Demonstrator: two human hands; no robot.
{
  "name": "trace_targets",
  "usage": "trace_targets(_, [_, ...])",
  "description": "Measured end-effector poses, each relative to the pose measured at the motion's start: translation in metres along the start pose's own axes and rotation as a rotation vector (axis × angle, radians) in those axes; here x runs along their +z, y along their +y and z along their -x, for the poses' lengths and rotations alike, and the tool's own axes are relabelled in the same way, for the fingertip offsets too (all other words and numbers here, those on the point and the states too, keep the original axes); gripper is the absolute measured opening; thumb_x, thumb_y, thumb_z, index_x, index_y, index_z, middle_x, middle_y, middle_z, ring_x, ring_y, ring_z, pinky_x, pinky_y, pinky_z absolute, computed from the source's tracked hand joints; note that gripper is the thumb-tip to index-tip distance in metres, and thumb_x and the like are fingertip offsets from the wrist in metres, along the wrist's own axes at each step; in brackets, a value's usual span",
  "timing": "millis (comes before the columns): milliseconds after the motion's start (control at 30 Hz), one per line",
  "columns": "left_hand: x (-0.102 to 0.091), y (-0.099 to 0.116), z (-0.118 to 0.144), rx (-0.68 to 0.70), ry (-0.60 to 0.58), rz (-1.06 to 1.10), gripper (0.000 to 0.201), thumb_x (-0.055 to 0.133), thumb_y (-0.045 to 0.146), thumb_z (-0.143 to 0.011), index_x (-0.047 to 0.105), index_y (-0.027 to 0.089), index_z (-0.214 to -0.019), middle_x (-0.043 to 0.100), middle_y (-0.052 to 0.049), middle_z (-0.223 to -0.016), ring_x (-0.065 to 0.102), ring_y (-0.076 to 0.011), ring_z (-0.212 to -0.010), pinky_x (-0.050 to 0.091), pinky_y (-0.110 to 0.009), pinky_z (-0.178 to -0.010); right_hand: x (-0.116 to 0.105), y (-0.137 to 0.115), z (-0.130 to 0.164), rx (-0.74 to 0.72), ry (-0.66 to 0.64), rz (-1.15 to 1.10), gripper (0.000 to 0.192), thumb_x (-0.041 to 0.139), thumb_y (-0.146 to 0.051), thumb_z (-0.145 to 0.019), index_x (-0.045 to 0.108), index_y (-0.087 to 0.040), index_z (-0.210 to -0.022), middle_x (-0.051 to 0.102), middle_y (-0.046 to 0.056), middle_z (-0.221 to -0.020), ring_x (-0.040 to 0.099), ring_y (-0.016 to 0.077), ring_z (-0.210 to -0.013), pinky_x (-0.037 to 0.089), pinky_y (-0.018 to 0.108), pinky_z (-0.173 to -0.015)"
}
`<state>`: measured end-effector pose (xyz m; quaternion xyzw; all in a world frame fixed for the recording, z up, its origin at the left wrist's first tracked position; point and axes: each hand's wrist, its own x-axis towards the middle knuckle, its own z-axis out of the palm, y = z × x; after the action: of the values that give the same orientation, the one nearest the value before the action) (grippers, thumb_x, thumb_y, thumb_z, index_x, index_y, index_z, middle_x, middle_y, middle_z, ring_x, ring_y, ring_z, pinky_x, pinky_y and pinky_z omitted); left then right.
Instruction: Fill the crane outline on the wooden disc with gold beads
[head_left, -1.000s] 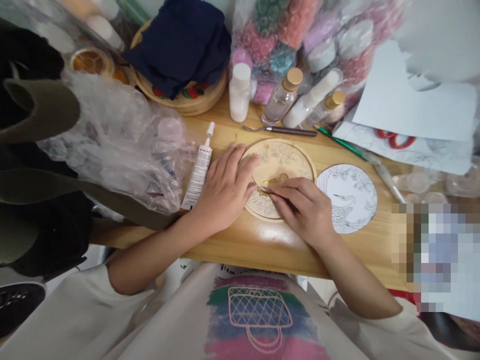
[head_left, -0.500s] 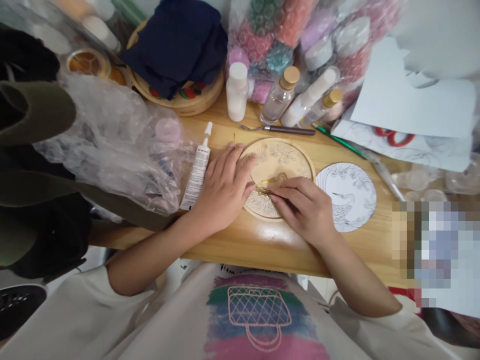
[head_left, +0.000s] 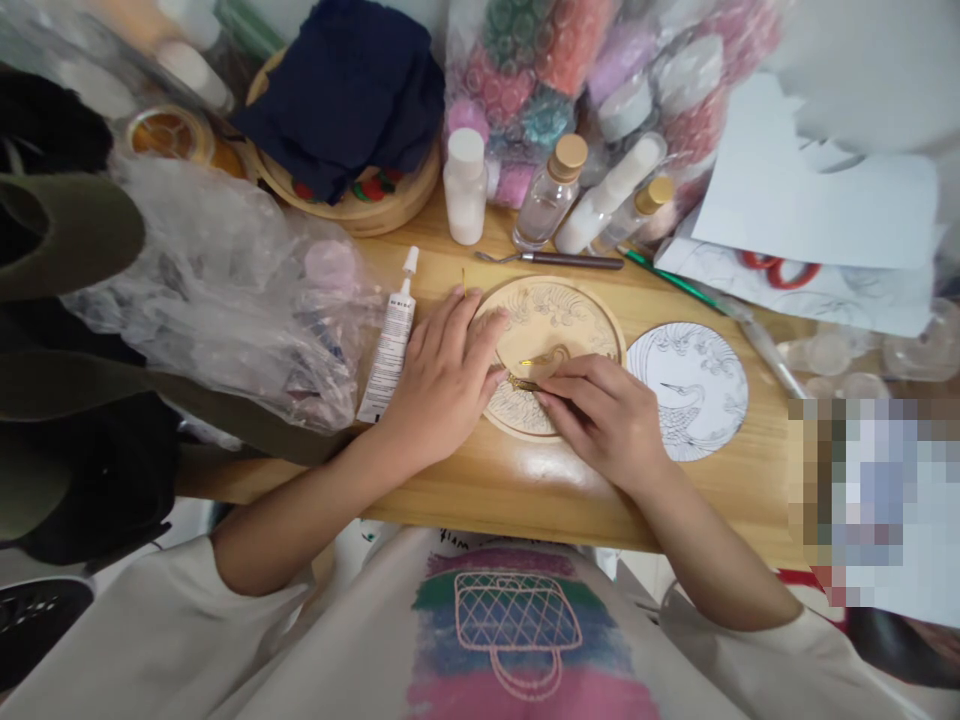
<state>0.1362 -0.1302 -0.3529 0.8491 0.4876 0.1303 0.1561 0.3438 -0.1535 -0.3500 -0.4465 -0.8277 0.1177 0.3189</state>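
A round wooden disc with a raised rim lies on the table, printed with a line drawing of a crane and plumes. Gold wire follows part of the bird's outline. My left hand rests flat over the disc's left edge, fingers spread, its thumb near the lower gold wire; a thin gold strand pokes out by its fingertips. Between thumb and fingers, my right hand pinches slim dark metal tweezers, their tip at the gold wire beside my left thumb. My right palm hides the tool's rear end.
Left of the disc lie a glue tube and crumpled plastic bags. Behind are a brown-handled hook tool, several bottles and a green pencil. A paper crane drawing sits at right, near red-handled scissors.
The view has shifted slightly, so the table's items sit a little further left. Both hands keep nearly the same pose, with the tweezers tip still at the gold wire.
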Motion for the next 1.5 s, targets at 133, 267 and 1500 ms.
trace_targets(133, [0.0,0.0,0.0,0.0,0.0,0.009,0.048,0.048,0.022,-0.097,0.039,0.011,-0.142,0.037,-0.024,-0.151,0.03,-0.0378,-0.146,0.029,-0.059,-0.116,0.0,0.001,0.0,-0.004,0.008,-0.024,0.009,0.065,-0.015,-0.088,0.068,-0.02,-0.096,0.072,0.005,-0.088,0.068,0.0172,-0.079,0.055,0.028,-0.067])
trace_targets(267, [0.001,-0.001,0.0,-0.006,0.0,0.014,0.047,0.048,0.022,-0.097,0.039,0.013,-0.142,0.037,-0.023,-0.152,0.029,-0.0371,-0.146,0.029,-0.059,-0.115,-0.001,0.001,0.0,-0.011,-0.001,-0.034,0.009,0.065,-0.015,-0.089,0.068,-0.019,-0.096,0.072,0.005,-0.088,0.068,0.0167,-0.079,0.055,0.028,-0.067])
trace_targets(1500, [-0.001,0.0,-0.001,0.009,0.006,0.083,0.056,0.057,0.033,-0.093,0.037,0.019,-0.143,0.037,-0.022,-0.15,0.031,-0.0369,-0.146,0.028,-0.058,-0.114,-0.01,0.017,0.003,0.224,0.173,0.02,0.009,0.062,-0.023,-0.09,0.071,-0.024,-0.092,0.07,0.004,-0.084,0.066,0.0173,-0.076,0.055,0.031,-0.065])
